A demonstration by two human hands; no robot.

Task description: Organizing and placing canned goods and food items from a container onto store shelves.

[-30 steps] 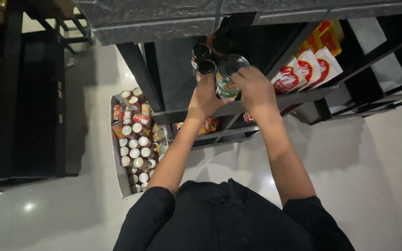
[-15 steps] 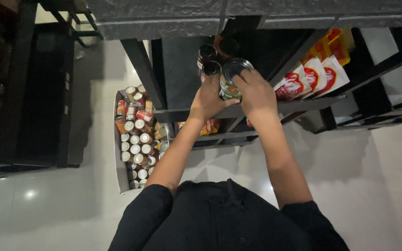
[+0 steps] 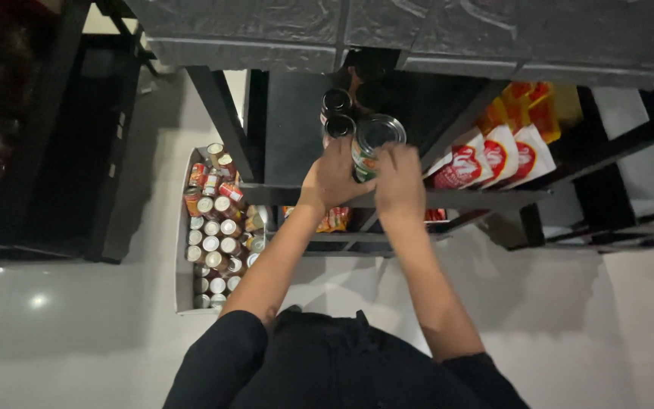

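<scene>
While up at the dark shelf (image 3: 387,198), both hands' grip (image 3: 365,178) clenched around one tin can (image 3: 372,144)

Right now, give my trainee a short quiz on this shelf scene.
1. True or false: both hands hold the tin can.
2. What stands just left of the can on the shelf?
3. The box of cans on the floor lies by which hand: A left hand, B right hand?

Key: 1 true. 2 two dark bottles. 3 A.
</scene>
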